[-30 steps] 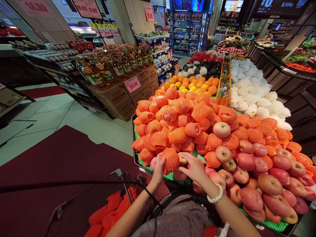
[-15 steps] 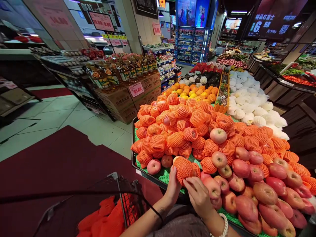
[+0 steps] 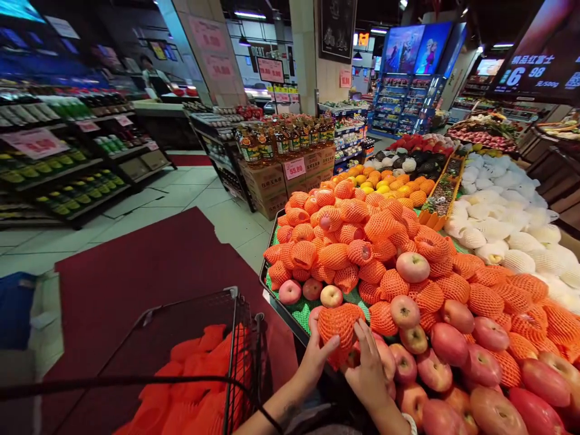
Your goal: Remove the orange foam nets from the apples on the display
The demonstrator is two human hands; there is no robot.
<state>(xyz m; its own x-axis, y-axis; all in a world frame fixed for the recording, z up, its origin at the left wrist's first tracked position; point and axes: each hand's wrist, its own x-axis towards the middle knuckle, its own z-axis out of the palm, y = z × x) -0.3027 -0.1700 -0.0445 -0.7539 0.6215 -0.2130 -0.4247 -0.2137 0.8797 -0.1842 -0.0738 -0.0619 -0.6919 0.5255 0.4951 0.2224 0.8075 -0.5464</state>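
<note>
Evenly, our left hand [image 3: 312,356] and right hand [image 3: 369,374] grip the orange foam-net sleeve [image 3: 339,326] between part-curled fingers [image 3: 366,341] — its narrower end towards us, nearer than the pale bare apple [image 3: 331,296].

The counter [image 3: 281,310] has a dark raised rim and a green mesh lining [image 3: 302,314], which shows beyond the fingers [image 3: 366,339] and to their left. Three unwrapped apples [image 3: 312,289] sit in a row on that mesh, beyond the fingers. Behind this row rises a heap of fruit in orange foam nets [image 3: 335,256], spreading rightward. Right of the fingers, unwrapped red apples [image 3: 434,370] lie crowded and partly stacked.
</note>
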